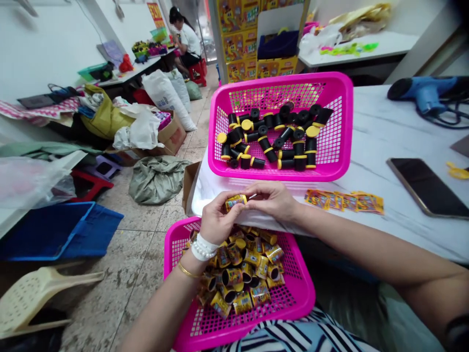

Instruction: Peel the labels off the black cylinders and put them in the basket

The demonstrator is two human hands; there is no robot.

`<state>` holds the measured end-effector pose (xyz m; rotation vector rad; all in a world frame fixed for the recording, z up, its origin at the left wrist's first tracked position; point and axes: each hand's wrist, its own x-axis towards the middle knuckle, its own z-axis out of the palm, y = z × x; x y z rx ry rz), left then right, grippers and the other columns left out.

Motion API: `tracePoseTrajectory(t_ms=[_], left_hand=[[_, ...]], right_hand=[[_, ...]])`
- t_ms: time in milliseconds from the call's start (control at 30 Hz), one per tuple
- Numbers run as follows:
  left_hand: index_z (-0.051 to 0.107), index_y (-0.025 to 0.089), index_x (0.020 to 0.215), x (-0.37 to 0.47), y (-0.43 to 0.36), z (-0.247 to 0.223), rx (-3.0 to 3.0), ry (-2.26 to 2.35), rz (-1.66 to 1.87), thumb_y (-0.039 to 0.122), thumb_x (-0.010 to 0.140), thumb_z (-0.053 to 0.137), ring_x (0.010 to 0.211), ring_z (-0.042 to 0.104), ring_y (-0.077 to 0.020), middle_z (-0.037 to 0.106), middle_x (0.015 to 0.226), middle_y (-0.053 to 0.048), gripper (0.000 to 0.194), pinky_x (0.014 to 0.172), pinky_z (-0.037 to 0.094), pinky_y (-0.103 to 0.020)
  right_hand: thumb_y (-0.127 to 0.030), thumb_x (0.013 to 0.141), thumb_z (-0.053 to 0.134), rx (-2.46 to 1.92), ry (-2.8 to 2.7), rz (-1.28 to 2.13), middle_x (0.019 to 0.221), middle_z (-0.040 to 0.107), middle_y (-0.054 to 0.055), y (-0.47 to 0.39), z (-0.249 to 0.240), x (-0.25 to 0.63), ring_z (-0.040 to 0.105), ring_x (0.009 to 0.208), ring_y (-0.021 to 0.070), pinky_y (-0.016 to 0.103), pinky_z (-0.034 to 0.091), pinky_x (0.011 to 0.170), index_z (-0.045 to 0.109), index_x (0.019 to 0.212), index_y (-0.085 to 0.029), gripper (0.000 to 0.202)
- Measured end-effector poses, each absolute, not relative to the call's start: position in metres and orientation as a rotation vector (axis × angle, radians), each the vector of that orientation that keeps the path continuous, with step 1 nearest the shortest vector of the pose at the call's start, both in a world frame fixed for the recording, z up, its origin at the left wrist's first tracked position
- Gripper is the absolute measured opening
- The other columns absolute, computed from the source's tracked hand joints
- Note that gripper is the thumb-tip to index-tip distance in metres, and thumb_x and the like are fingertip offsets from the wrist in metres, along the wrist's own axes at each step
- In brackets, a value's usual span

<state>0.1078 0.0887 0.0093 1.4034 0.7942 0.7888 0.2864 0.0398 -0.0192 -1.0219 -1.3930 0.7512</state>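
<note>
Between both hands, over the table's near edge, is a small canister (235,202) in a yellow printed sleeve. My left hand (219,215) is closed around it. My right hand (273,199) has its fingertips pinched at the canister's right end. Just beyond the hands, a pink basket (346,127) on the table holds many black canisters (267,149) with yellow caps. Below the hands, a second pink basket (304,293) holds many canisters (231,276) in yellow printed sleeves. To the right of my right hand lies an overlapping row of flat printed sleeves (344,201).
On the marble-patterned table (370,146) lie a phone (432,186) and a blue heat gun (428,93). Left on the floor are a green sack (157,178), a blue crate (58,230) and a cream plastic stool (40,298). A person (188,41) sits at the back.
</note>
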Motion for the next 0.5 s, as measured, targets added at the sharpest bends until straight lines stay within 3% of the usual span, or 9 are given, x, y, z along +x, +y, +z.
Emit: tracePoseTrajectory(t_ms=[167,367,500], left_hand=[[0.061,0.018,0.119,0.101,0.103,0.012,1.296,0.735,0.619,0.047,0.080,0.073,0.053,0.060,-0.0130,0.065,0.064,0.000,0.050,0.051,0.045,-0.022],[0.066,0.015,0.084,0.106,0.108,0.004,1.294,0.816,0.643,0.052,0.075,0.077,0.042,0.048,-0.0060,0.061,0.056,0.001,0.040,0.040,0.035,-0.016],[0.064,0.014,0.090,0.112,0.105,0.003,1.137,0.745,0.597,0.067,0.076,0.067,0.038,0.049,-0.0084,0.063,0.059,-0.001,0.055,0.033,0.033,-0.018]], right_hand=[[-0.030,0.078,0.078,-1.011,-1.434,0.579,0.097,0.074,0.006,0.040,-0.013,0.287,0.071,0.084,0.0184,0.034,0.062,0.076,0.076,0.100,-0.021,0.024],[-0.035,0.073,0.082,-1.049,-1.243,0.900,0.084,0.075,0.005,0.043,-0.022,0.283,0.071,0.072,0.0167,0.032,0.061,0.069,0.074,0.091,-0.016,0.028],[-0.038,0.074,0.081,-1.044,-1.106,1.096,0.075,0.074,0.004,0.045,-0.019,0.284,0.069,0.064,0.0142,0.029,0.058,0.063,0.069,0.086,-0.014,0.030]])
